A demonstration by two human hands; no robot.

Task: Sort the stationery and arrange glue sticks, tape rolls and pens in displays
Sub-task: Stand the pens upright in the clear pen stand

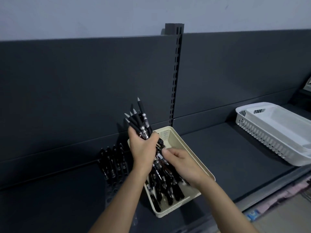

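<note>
Black pens are what this moment is about. The left hand (143, 147) is wrapped tight round a bunch of pens (140, 121). The bunch stands nearly straight up, with the grey tips on top, leaning a little to the left. The right hand (181, 163) is just beside it, with its thumb and bent fingers on the bottom ends of the bunch. I cannot tell if it is pinching one pen or only touching them.

Both hands are over the cream tray (171, 213) on the dark shelf (227, 157). More loose pens (168, 187) lie in the tray, mostly lengthwise, in a messy pile.

The pen stand (110, 194) is to the left of the tray and lower than the bunch. A row of pens (114, 162) stands at its back, and the front holes look free. The left hand is nearer to it, so I think the next pen must go left and down, kept upright.

Far to the right sits a white basket (262, 132) with another one nested inside, holding no stationery I can see.
</note>
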